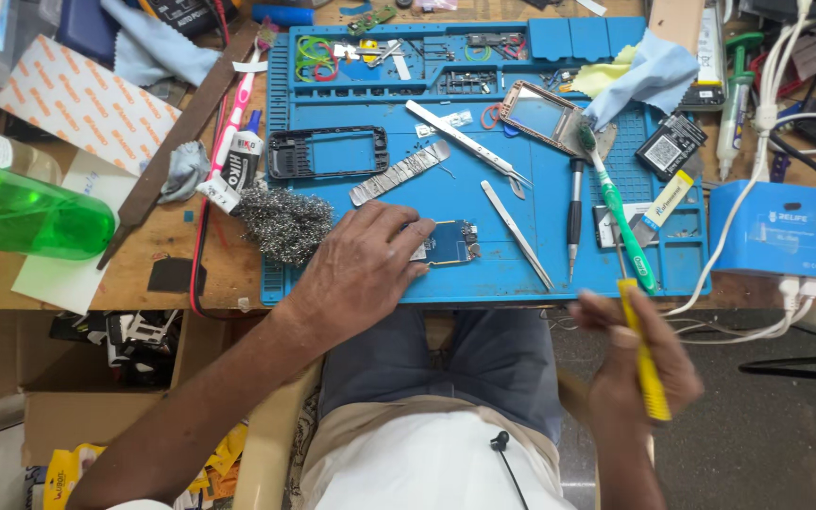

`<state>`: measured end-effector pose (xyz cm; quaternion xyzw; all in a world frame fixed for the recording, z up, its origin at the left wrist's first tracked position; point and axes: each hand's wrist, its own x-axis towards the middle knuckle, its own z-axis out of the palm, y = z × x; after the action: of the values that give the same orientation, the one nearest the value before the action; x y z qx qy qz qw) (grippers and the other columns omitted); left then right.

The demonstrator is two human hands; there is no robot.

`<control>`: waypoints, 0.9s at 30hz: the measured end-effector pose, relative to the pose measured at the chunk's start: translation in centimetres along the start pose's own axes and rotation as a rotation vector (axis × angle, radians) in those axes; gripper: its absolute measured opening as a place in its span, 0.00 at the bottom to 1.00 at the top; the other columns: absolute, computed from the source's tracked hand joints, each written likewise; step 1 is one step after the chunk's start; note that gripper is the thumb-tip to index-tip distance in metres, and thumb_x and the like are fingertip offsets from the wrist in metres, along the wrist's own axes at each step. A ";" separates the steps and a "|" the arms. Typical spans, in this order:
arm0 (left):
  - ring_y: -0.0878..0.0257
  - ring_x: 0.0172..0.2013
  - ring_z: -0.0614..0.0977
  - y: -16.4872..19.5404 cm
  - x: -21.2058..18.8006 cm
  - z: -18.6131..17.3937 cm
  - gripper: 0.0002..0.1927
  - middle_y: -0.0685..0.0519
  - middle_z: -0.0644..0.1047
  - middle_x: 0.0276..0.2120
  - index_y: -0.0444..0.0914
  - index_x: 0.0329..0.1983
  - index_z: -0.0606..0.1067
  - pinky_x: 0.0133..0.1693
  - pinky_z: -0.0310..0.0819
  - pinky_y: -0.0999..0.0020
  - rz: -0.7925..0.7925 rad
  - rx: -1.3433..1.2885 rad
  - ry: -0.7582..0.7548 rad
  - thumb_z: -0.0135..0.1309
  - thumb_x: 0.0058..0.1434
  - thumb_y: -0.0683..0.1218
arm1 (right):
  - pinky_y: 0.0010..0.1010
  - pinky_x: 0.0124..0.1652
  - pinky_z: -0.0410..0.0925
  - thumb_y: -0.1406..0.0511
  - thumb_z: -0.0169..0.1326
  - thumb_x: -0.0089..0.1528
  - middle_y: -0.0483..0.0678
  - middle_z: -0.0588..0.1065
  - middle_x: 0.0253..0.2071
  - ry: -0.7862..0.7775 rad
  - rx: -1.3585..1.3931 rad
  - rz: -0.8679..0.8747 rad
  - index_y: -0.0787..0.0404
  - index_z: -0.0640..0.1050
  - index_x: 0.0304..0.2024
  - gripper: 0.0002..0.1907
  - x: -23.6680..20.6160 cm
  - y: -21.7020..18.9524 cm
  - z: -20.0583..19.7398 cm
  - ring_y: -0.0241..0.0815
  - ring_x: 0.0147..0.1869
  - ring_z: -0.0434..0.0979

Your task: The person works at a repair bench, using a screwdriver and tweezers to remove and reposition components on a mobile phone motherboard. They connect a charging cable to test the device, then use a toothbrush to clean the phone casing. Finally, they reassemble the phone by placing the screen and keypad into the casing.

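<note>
Bright, even light falls from above on the blue mat (pixel 484 217), and shadows under the tools there are short and soft. The green bottle (pixel 21 212) left of the mat glares and looks blurred. The right hand (pixel 639 373) below the mat is slightly motion-blurred. Straight lines bend near the frame's corners.

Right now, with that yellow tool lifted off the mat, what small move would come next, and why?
Probably bring the right hand and its yellow-handled tool over to the small circuit board, since the left hand already presses it flat on the blue mat.
</note>
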<state>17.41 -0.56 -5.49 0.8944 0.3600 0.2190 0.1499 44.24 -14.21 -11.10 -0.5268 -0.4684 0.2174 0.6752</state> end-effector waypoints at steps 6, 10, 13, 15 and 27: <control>0.48 0.48 0.76 0.9 0.2 -0.7 0.22 0.45 0.75 0.46 0.34 0.53 0.76 0.52 0.71 0.53 0.019 0.010 -0.006 0.63 0.56 0.46 | 0.38 0.56 0.72 0.73 0.65 0.59 0.51 0.80 0.55 -0.326 -0.715 -0.291 0.58 0.78 0.56 0.22 4.4 -1.1 4.6 0.50 0.56 0.81; 0.48 0.46 0.75 1.5 0.4 -0.7 0.21 0.44 0.75 0.45 0.35 0.51 0.77 0.49 0.72 0.52 0.014 -0.006 -0.014 0.63 0.54 0.46 | 0.37 0.54 0.73 0.75 0.63 0.62 0.51 0.80 0.53 -0.305 -0.717 -0.307 0.59 0.79 0.54 0.18 5.6 -1.7 4.5 0.49 0.56 0.82; 0.48 0.46 0.75 1.5 0.7 -0.3 0.21 0.43 0.74 0.46 0.34 0.51 0.78 0.48 0.73 0.53 0.041 -0.029 0.009 0.62 0.55 0.45 | 0.38 0.57 0.74 0.75 0.63 0.64 0.50 0.80 0.53 -0.221 -0.721 -0.300 0.59 0.78 0.53 0.16 6.0 -1.4 2.9 0.48 0.57 0.82; 0.48 0.46 0.74 1.5 0.6 0.0 0.21 0.43 0.74 0.47 0.34 0.51 0.78 0.48 0.73 0.53 0.028 -0.046 -0.007 0.62 0.55 0.45 | 0.38 0.57 0.73 0.75 0.62 0.64 0.52 0.80 0.55 -0.222 -0.770 -0.292 0.60 0.77 0.56 0.18 6.2 -1.0 2.1 0.48 0.58 0.81; 0.49 0.44 0.74 1.2 0.6 1.1 0.21 0.43 0.72 0.46 0.35 0.53 0.77 0.45 0.75 0.54 -0.043 -0.129 -0.068 0.61 0.56 0.46 | 0.28 0.50 0.78 0.64 0.53 0.71 0.51 0.80 0.47 -0.157 -0.171 -0.140 0.67 0.75 0.60 0.17 3.3 0.3 2.7 0.38 0.49 0.83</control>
<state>19.05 -1.05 -5.77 0.8819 0.3588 0.2081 0.2242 43.55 -10.15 -10.06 -0.5296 -0.5724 0.1695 0.6026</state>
